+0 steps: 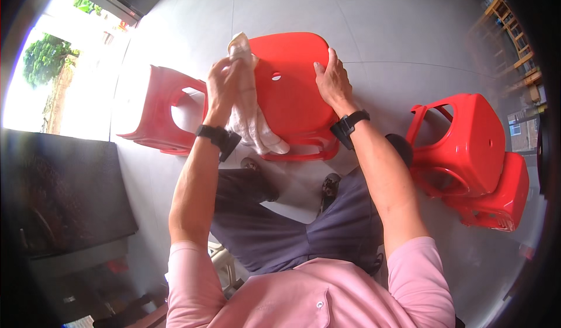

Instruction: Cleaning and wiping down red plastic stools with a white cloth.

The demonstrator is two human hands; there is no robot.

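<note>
A red plastic stool (295, 94) with a small hole in its seat stands in front of me, between my knees and the far floor. My left hand (223, 85) is closed on a whitish cloth (248, 109) at the stool's left edge. The cloth hangs down along that side, and its lower end lies near the stool's front edge. My right hand (334, 81) grips the right rim of the seat, with the thumb on top and the other fingers over the side. Each wrist wears a black band.
On the left, another red stool (169, 112) lies on its side. Two more red stools (467, 144) rest at the right, one against the other. A dark mat or panel (70, 193) is at the lower left, a bright doorway (55, 71) beyond it. Wooden racks (514, 42) stand far right.
</note>
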